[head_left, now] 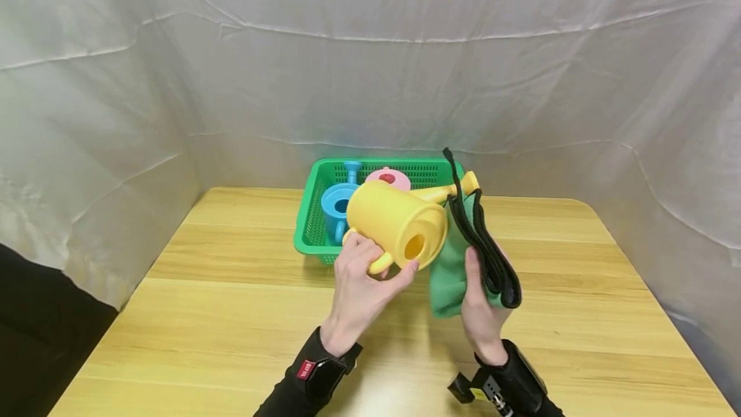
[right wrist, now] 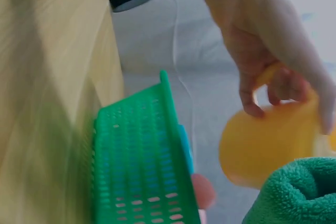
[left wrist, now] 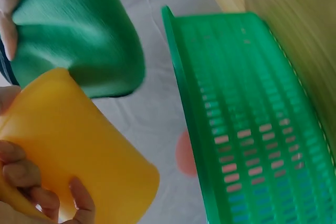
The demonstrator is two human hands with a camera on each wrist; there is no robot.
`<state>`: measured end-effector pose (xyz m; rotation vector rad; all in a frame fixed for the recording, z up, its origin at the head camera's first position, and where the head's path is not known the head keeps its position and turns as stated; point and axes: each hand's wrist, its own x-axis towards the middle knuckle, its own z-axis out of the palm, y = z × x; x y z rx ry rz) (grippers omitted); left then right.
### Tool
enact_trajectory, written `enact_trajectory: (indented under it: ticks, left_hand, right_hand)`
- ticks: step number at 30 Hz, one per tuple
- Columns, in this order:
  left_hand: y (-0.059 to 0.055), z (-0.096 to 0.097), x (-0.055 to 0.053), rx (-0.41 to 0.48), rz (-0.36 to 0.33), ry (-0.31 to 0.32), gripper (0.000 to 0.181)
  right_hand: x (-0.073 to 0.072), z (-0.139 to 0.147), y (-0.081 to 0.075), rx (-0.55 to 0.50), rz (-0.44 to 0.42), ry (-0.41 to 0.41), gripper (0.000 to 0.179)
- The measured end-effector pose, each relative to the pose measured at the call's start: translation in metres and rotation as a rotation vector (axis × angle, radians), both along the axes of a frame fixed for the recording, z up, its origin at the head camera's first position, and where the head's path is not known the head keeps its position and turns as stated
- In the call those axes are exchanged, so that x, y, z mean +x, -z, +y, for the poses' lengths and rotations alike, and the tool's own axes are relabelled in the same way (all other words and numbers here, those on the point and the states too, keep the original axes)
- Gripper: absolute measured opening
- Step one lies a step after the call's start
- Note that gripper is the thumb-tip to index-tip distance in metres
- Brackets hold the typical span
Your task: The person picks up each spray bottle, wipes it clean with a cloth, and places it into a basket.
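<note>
My left hand grips the handle of a yellow watering can, its thumb at the rim by the round opening. The can is tilted, its opening facing me and its spout pointing right. In my right hand is a folded green towel with black edging, held beside the can's opening end. From the left wrist view, the towel lies against the yellow can. The right wrist view shows the left hand on the can's handle, with fuzzy green cloth close below.
Behind the hands, a green plastic basket stands on the wooden table. Inside it are a blue watering can and a pink one. Grey-white sheeting hangs around the back and sides.
</note>
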<state>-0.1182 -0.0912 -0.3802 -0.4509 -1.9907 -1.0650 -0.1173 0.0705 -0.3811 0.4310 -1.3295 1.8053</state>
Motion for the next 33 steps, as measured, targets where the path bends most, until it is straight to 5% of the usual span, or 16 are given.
enact_trajectory:
  ticks: [12,22,28,33]
  left_hand:
    - [0.001,-0.012,-0.008,-0.221,0.179,-0.028,0.044]
    - [0.001,-0.015,-0.008,-0.333,0.175,-0.035,0.043]
    - [0.001,-0.011,-0.010,-0.444,0.320,-0.009,0.043]
    - [0.000,-0.010,-0.010,-0.476,0.386,0.005,0.043]
  right_hand:
    - [0.004,0.020,-0.028,-0.147,0.128,-0.032,0.018]
    - [0.009,0.016,-0.058,-0.281,0.216,0.035,0.010]
    - [-0.008,0.006,-0.069,-0.057,0.284,0.143,0.012]
    - [-0.022,0.003,-0.056,0.328,0.444,0.127,0.022]
